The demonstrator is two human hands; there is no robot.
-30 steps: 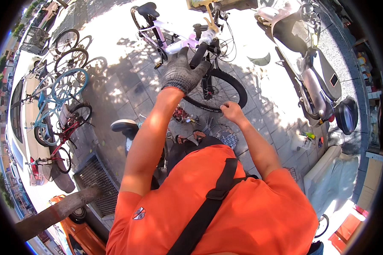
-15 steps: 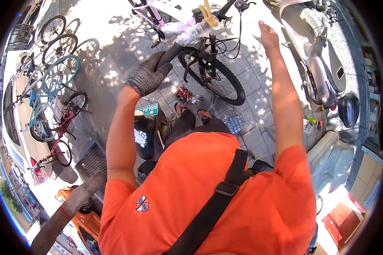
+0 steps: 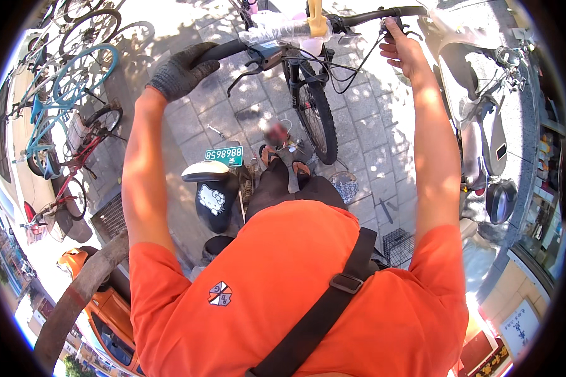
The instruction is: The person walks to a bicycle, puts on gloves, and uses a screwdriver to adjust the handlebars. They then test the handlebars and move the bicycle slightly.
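Observation:
My left hand [image 3: 181, 70], in a dark knit glove, is closed around the black left grip [image 3: 227, 49] of a bicycle's handlebar. My bare right hand [image 3: 406, 53] is raised below the right end of the handlebar [image 3: 371, 17], thumb up and fingers apart; it is beside the brake lever, and whether it touches cannot be made out. Clear plastic wrap [image 3: 267, 32] and a beige strip [image 3: 318, 24] cover parts around the bar's middle. Black cables hang in front. Below is the knobbly front wheel [image 3: 318, 116], turned slightly aside.
At my feet lie a blurred red object [image 3: 276, 133], a small tool [image 3: 216, 131] and a patterned round stool [image 3: 344, 186]. A scooter seat [image 3: 214, 207] with a green plate [image 3: 224, 156] is close left. Parked bicycles [image 3: 85, 72] line the left; another scooter [image 3: 493, 135] stands right.
The handlebar has swung round and come nearer, its right end now beside my right hand. My left hand has moved left with the grip. The right hand's fingers have spread, and the wheel has turned.

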